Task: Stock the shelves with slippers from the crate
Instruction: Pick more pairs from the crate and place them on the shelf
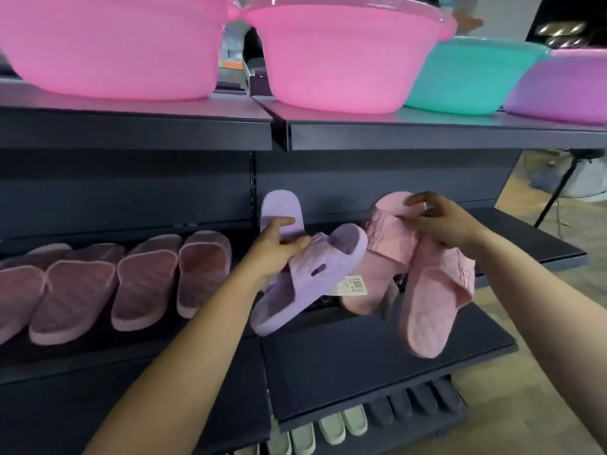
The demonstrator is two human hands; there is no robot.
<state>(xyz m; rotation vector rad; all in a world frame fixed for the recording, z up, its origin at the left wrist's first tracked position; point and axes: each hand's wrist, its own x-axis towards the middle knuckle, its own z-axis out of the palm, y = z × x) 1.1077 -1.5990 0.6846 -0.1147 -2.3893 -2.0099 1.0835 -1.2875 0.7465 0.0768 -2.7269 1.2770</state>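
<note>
Left hand (279, 247) grasps lilac slipper pair (305, 267), right hand (440, 221) grasps pink slipper pair (410, 267), both above bare shelf (361, 366); should lower soles flat, aligned beside row of slippers (115, 280) left of left hand.

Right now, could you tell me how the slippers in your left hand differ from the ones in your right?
The left hand holds a lilac slipper pair; the right hand holds a pink slipper pair. The lilac pair carries a visible paper tag; no tag shows on the pink pair. One pink slipper hangs toe-down, while the lilac front slipper lies slanted. Both are quilted slides, held above the shelf.
</note>
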